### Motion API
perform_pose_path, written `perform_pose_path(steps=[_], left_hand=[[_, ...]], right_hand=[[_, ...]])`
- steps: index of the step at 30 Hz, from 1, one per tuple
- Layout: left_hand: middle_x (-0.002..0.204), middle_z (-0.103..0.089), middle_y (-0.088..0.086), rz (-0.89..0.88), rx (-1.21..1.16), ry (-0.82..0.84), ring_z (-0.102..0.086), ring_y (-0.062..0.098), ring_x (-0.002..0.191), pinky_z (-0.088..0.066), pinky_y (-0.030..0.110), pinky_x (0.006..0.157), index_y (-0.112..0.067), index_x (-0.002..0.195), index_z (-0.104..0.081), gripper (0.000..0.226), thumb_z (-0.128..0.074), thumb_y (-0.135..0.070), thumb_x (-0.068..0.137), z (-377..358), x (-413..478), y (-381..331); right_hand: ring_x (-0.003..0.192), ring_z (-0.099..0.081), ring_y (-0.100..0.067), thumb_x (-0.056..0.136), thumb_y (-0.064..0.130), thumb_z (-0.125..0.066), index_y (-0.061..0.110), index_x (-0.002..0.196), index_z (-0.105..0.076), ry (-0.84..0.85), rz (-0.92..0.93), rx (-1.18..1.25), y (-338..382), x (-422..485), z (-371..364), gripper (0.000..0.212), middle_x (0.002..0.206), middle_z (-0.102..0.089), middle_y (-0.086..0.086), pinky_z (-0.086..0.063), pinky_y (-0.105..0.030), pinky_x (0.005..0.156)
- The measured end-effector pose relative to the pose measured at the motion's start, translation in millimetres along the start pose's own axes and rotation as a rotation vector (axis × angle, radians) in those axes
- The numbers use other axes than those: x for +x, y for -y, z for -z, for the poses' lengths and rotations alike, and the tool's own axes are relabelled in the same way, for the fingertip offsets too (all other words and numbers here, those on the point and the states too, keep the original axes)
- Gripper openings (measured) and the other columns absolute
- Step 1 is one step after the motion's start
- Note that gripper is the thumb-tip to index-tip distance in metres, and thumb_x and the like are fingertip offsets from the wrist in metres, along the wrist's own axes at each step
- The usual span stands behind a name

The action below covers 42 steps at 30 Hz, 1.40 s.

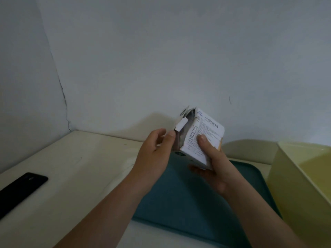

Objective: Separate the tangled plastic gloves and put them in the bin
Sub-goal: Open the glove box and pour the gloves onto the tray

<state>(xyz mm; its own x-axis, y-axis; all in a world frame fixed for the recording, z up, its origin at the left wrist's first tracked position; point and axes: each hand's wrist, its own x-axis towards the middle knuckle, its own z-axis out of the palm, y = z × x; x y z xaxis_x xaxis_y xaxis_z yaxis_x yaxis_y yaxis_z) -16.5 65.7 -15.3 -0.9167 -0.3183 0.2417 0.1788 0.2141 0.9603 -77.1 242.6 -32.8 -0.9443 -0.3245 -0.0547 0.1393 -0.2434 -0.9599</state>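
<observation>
1. Two hands hold up a white box (206, 138) above the teal tray (179, 203).
2. Right hand (213, 167) grips the box, thumb on the print.
3. Left hand (155, 149) has curled fingers and its thumb at the open flap; I cannot tell if it grips.
4. Box print reads "PVC"; the small words are blurry.
5. Yellow bin (286, 185) sits right of the tray, and a black phone (19, 190) lies left of it on the tabletop (71, 167).

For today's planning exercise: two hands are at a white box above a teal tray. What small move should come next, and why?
Probably the left hand should reach into the torn opening of the box and draw gloves out. The right hand holds the box over the teal tray, no gloves lie outside it yet, and the yellow bin stands at the right.
</observation>
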Motion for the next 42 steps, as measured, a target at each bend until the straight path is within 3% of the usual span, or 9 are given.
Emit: perform_pose_path(steps=[3, 6, 9, 15, 24, 27, 37, 40, 42], left_hand=[[0.088, -0.071, 0.003, 0.044, 0.053, -0.070, -0.069, 0.025, 0.086, -0.053, 0.035, 0.080, -0.020, 0.099, -0.068, 0.035, -0.048, -0.048, 0.106, 14.4, 11.7, 7.0], [0.114, -0.065, -0.010, 0.005, 0.271, -0.165, -0.064, 0.006, 0.093, -0.051, 0.025, 0.079, -0.024, 0.128, -0.062, 0.024, -0.058, -0.025, 0.104, 30.8, 15.5, 7.6], [0.116, -0.058, -0.014, -0.371, 0.465, -0.276, -0.060, 0.000, 0.090, -0.049, 0.021, 0.077, -0.029, 0.125, -0.057, 0.033, -0.065, -0.014, 0.097, 30.7, 9.1, -4.9], [0.130, -0.059, -0.013, -0.487, 0.571, 0.153, -0.052, 0.002, 0.117, -0.047, 0.015, 0.095, -0.024, 0.134, -0.059, 0.035, -0.055, -0.013, 0.101, 10.1, -0.2, -4.8], [0.073, -0.062, -0.006, -0.398, 0.752, 0.055, -0.056, 0.014, 0.081, -0.050, 0.035, 0.068, -0.026, 0.073, -0.061, 0.026, -0.060, -0.038, 0.096, 18.9, 8.2, 12.2], [0.084, -0.073, -0.014, -0.332, 0.580, 0.140, -0.068, 0.007, 0.079, -0.058, 0.039, 0.075, -0.030, 0.090, -0.071, 0.008, -0.064, -0.032, 0.093, 17.3, 6.1, 13.4], [0.095, -0.063, -0.042, -0.241, 0.492, 0.156, -0.062, -0.014, 0.094, -0.053, 0.019, 0.081, -0.053, 0.126, -0.053, 0.048, -0.074, -0.043, 0.084, 23.5, 2.2, -3.1], [0.113, -0.069, -0.027, -0.283, 0.598, 0.130, -0.066, 0.003, 0.105, -0.058, 0.033, 0.086, -0.044, 0.130, -0.056, 0.053, -0.072, -0.050, 0.080, 25.2, 0.8, -10.7], [0.129, -0.063, -0.012, -0.303, 0.842, 0.098, -0.058, 0.019, 0.122, -0.050, 0.037, 0.093, -0.039, 0.152, -0.034, 0.089, -0.074, -0.060, 0.075, 24.6, 1.9, -15.2]], right_hand=[[0.104, -0.072, -0.024, 0.071, 0.053, -0.087, 0.028, 0.139, -0.057, -0.002, -0.022, 0.025, 1.9, 0.2, 6.7, 0.079, 0.125, -0.074, -0.006, -0.054, -0.037, 0.075], [0.105, -0.074, -0.023, 0.073, 0.042, -0.091, 0.027, 0.137, -0.057, -0.001, 0.012, -0.006, 5.5, -1.2, 9.8, 0.074, 0.122, -0.075, -0.004, -0.055, -0.033, 0.073], [0.109, -0.074, -0.025, 0.074, 0.030, -0.089, 0.025, 0.136, -0.057, -0.027, 0.090, -0.040, 7.6, -0.8, 9.5, 0.070, 0.123, -0.075, -0.003, -0.060, -0.040, 0.085], [0.101, -0.076, -0.019, 0.073, 0.041, -0.091, 0.034, 0.133, -0.057, -0.050, 0.146, -0.179, 10.6, -1.7, 8.5, 0.069, 0.116, -0.077, 0.003, -0.058, -0.042, 0.085], [0.108, -0.074, -0.020, 0.076, 0.045, -0.086, 0.035, 0.133, -0.059, -0.104, 0.147, -0.153, 8.8, 1.3, 12.4, 0.064, 0.118, -0.077, 0.004, -0.054, -0.053, 0.099], [0.108, -0.074, -0.021, 0.080, 0.043, -0.083, 0.034, 0.133, -0.059, -0.079, 0.159, -0.162, 11.5, -0.1, 14.4, 0.058, 0.118, -0.076, 0.004, -0.053, -0.052, 0.100], [0.115, -0.070, -0.031, 0.083, 0.046, -0.079, 0.032, 0.130, -0.063, 0.047, 0.096, -0.199, 13.8, 0.3, 22.5, 0.051, 0.123, -0.075, -0.002, -0.052, -0.053, 0.101], [0.115, -0.071, -0.031, 0.087, 0.035, -0.078, 0.027, 0.134, -0.061, 0.134, 0.127, -0.211, 17.3, -2.1, 22.2, 0.050, 0.127, -0.072, -0.007, -0.056, -0.051, 0.095], [0.115, -0.071, -0.033, 0.089, 0.025, -0.078, 0.022, 0.137, -0.059, 0.156, 0.139, -0.228, 17.9, -2.8, 22.6, 0.051, 0.129, -0.071, -0.009, -0.056, -0.052, 0.096]])
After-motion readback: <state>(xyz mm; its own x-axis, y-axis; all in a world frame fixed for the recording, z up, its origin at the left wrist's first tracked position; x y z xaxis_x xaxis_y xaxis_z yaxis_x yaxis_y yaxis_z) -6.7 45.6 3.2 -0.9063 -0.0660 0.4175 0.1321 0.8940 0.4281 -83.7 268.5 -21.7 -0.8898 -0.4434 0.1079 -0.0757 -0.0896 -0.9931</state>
